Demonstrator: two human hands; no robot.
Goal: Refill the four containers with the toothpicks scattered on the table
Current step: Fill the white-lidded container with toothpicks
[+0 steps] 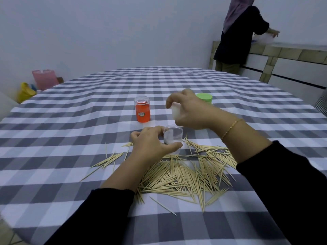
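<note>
Table: a round table under a grey-and-white checked cloth [88, 106] fills most of the frame.
Toothpicks: a loose heap of pale wooden toothpicks [182, 175] lies on the cloth at lower centre, between the two forearms, with a few strays spread toward the left and one lone pick nearer the bottom edge.
Clear container: a small clear plastic cylinder with an open top [173, 138] stands upright at the far edge of the heap, just above frame centre.
Left hand: the left hand [150, 144] grips the clear container from its left side, thumb curled across the near wall, fingers bent round the far side.
Right hand: the right hand [190, 110] is raised just above and behind the clear container, fingers curled around a whitish, translucent object [175, 110]; what that object is cannot be told.
Orange container: a clear plastic cylinder with an orange insert and a small label [142, 109] stands upright with no lid, left of the right hand, apart from it.
Green item: a lime-green round plastic top [205, 98] shows behind the right hand, partly hidden by it.
Wrist: a thin gold bracelet [230, 129] circles the right wrist; both arms wear black sleeves.
Background: another person in dark clothing [235, 38] stands at a tiled counter in the upper right; a pink bin [45, 78] and a yellow bag [25, 91] sit at the left edge.
</note>
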